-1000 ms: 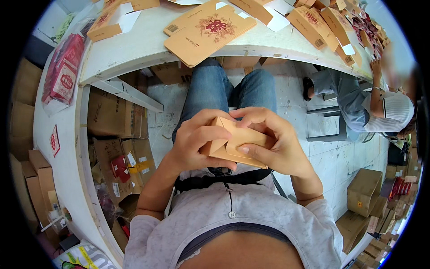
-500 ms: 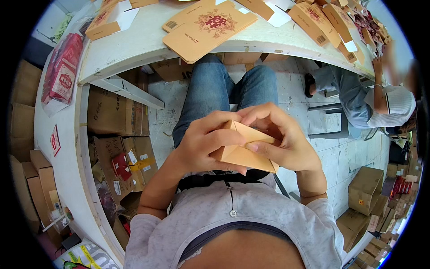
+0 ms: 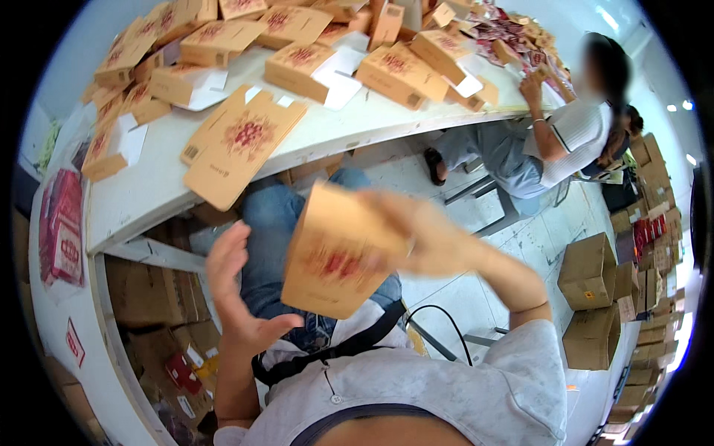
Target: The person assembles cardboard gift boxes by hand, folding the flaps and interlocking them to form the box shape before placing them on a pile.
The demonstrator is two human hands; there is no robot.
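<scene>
Aslant, orange box (image 3: 335,241), printed face (image 3: 338,267) toward camera, long axis unclear

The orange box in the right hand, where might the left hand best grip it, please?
Probably take the orange box by its left edge, from the left: that uncovered edge faces the left hand; the right hand holds the opposite side.

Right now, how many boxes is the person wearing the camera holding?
1: a tan box with a red design, in the blurred right hand, near the picture's middle. The left hand is open beside it; no second held box shows.
</scene>
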